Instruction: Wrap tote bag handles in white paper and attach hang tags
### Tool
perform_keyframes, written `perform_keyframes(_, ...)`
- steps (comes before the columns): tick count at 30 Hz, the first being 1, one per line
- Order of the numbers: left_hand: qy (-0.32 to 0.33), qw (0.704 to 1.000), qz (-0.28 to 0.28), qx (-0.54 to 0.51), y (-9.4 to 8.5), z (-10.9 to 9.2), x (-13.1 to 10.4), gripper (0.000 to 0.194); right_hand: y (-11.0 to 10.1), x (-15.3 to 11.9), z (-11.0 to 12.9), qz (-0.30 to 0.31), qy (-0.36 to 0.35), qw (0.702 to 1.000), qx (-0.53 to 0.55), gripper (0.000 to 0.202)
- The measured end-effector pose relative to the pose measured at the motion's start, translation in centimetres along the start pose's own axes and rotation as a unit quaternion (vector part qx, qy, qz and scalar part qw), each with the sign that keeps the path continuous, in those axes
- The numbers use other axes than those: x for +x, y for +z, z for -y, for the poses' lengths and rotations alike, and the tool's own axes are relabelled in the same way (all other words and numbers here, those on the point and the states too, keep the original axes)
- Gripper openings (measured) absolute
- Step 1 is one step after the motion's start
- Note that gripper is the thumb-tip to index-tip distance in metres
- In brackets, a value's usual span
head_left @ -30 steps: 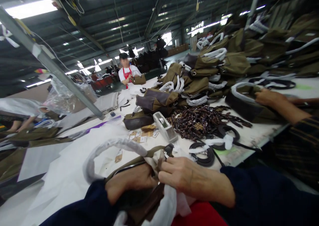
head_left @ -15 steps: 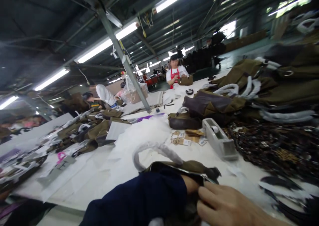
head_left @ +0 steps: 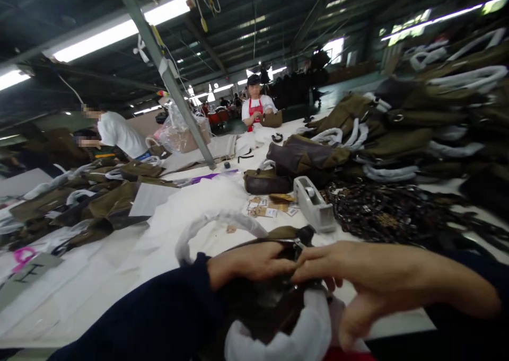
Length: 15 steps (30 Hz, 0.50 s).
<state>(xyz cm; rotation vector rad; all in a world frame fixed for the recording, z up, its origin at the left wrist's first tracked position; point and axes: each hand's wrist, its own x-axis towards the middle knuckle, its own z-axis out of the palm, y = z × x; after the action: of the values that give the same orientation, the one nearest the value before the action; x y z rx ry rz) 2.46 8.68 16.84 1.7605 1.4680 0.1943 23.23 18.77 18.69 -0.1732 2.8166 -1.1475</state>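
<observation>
An olive-brown bag [head_left: 262,302] with white-wrapped handles [head_left: 214,220] lies at the near table edge. My left hand [head_left: 248,260] grips the bag's top edge along the zipper. My right hand [head_left: 350,271] meets it from the right, fingertips pinching at the zipper pull [head_left: 297,244]. White wrapping [head_left: 286,334] bulges from the bag's near side. Dark blue sleeves cover both my forearms.
A grey tape dispenser [head_left: 316,204], paper tags [head_left: 266,207] and a heap of dark metal parts [head_left: 389,210] lie beyond the bag. Stacked olive bags [head_left: 397,122] fill the right; more bags [head_left: 99,196] lie left. A person in a red apron [head_left: 256,109] works far back.
The view swung left, then partly back. My left hand came out along the zipper, and my right hand came up to pinch at the zipper pull.
</observation>
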Motion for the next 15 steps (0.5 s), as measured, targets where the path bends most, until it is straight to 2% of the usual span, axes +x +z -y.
perform_keyframes(1, 0.017, 1.0, -0.023, 0.004, 0.1, -0.2, -1.4, 0.035, -1.4, -0.1, 0.8, 0.007, -0.004, 0.999, 0.04, 0.049)
perform_keyframes(3, 0.043, 0.995, -0.085, 0.009, 0.5, -0.6, -4.4, 0.036, -3.1, 0.6, 1.8, -0.025, -0.005, 0.998, 0.065, 0.035)
perform_keyframes(5, 0.026, 0.989, -0.147, 0.019, 1.2, -0.8, -7.1, 0.034, -3.1, 2.7, 2.3, -0.065, -0.015, 0.998, 0.018, 0.031)
perform_keyframes(8, -0.065, 0.98, -0.186, 0.026, 2.4, 0.0, -10.0, 0.024, -0.5, 7.4, 2.7, -0.042, -0.047, 0.99, -0.127, 0.02)
perform_keyframes(11, -0.153, 0.974, -0.163, 0.036, 3.6, 1.6, -11.6, 0.019, 3.5, 11.2, 2.2, -0.007, -0.073, 0.955, -0.288, 0.014)
perform_keyframes(13, -0.181, 0.972, -0.138, 0.06, 4.5, 2.7, -12.1, 0.017, 5.9, 12.2, 1.2, 0.003, -0.1, 0.924, -0.368, 0.014)
perform_keyframes(15, -0.185, 0.972, -0.116, 0.093, 5.4, 3.7, -12.3, 0.016, 7.8, 11.9, 0.0, -0.008, -0.111, 0.889, -0.445, 0.018)
